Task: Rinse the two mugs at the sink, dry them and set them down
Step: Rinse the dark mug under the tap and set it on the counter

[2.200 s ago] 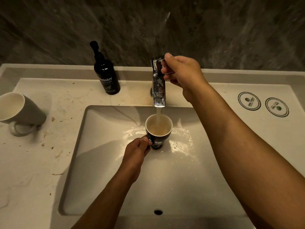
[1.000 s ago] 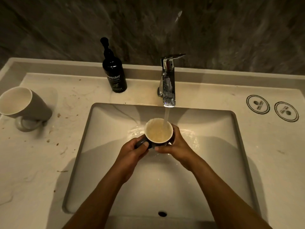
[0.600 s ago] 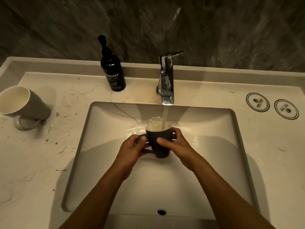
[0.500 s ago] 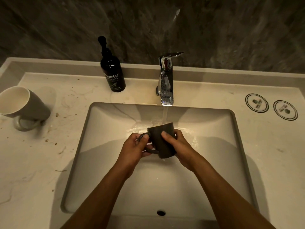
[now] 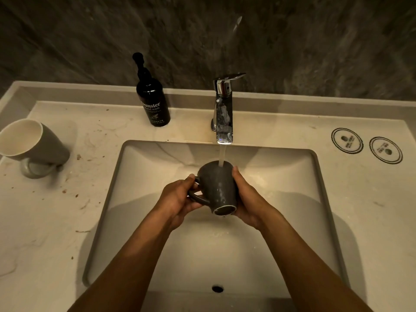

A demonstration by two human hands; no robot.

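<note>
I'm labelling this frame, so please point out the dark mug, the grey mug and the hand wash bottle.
dark mug [image 5: 219, 188]: head view, its wet side wall.
grey mug [image 5: 50, 146]: head view, its outer side.
hand wash bottle [image 5: 154, 109]: head view, its label.

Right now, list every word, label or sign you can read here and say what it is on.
"Dunster": on the black pump bottle, large white lettering.
"hand wash": same bottle, just below the brand.
Smaller print lower on that bottle's label: too small to read.
Two round stickers on the counter: ringed signs with dark marks and text, too blurred to read.
</note>
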